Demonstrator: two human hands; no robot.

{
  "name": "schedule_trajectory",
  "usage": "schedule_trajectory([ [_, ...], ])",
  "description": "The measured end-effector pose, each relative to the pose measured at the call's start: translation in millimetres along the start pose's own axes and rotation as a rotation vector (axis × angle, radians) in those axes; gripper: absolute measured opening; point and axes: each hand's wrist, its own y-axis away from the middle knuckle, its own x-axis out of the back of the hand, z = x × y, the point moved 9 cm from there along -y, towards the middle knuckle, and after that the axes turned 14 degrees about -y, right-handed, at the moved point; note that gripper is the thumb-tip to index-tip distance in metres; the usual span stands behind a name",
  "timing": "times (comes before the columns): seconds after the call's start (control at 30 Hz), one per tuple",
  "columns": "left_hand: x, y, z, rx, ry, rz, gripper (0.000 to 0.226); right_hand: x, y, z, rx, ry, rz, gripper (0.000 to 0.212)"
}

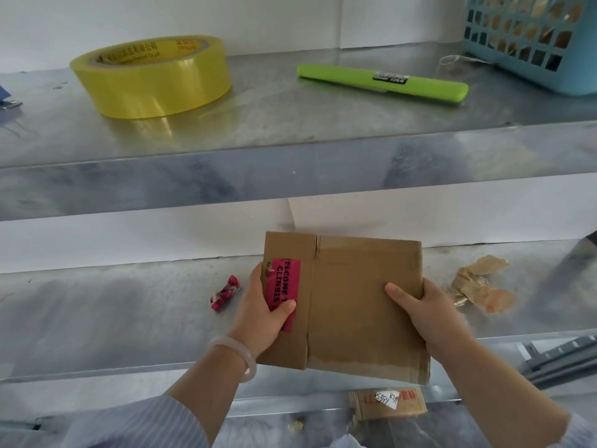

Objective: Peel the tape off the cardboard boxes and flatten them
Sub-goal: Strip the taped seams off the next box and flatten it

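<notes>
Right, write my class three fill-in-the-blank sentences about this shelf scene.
The left hand presses its thumb on ___ tape on the cardboard box.
The yellow tape roll lies on the ___ shelf.
The basket near the green cutter is ___.
Missing: pink, upper, blue.

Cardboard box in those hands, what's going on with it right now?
A person holds a cardboard box, which looks flattened, over the lower metal shelf. The left hand grips its left edge with the thumb on a pink tape strip stuck to the box. The right hand grips the right edge. A crumpled pink tape piece lies on the shelf to the left, and a brown tape wad lies to the right.
</notes>
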Motion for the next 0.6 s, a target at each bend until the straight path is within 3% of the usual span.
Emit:
schedule_trajectory([
  [0.13,-28,1,-25,0.111,-0.182,-0.061,0.092,2,-17,19,0.006,0.33,0.083,0.06],
  [0.3,-49,7,-26,0.011,-0.749,-0.021,0.06,-18,-25,39,0.007,0.661,0.009,0.092],
  [0.37,-56,8,-23,-0.074,-0.905,0.0,0.056,-22,-25,43,0.035,0.938,-0.02,0.085],
  [0.43,-66,6,-14,-0.194,-0.905,-0.016,0.053,-30,-23,43,0.126,1.122,-0.065,0.072],
  [0.53,-84,1,-9,-0.32,-0.906,-0.104,0.052,-55,-18,52,0.263,1.203,-0.217,0.058],
  [0.6,-88,-2,-12,-0.311,-0.929,-0.14,0.055,-67,-13,60,0.303,1.25,-0.283,0.066],
])
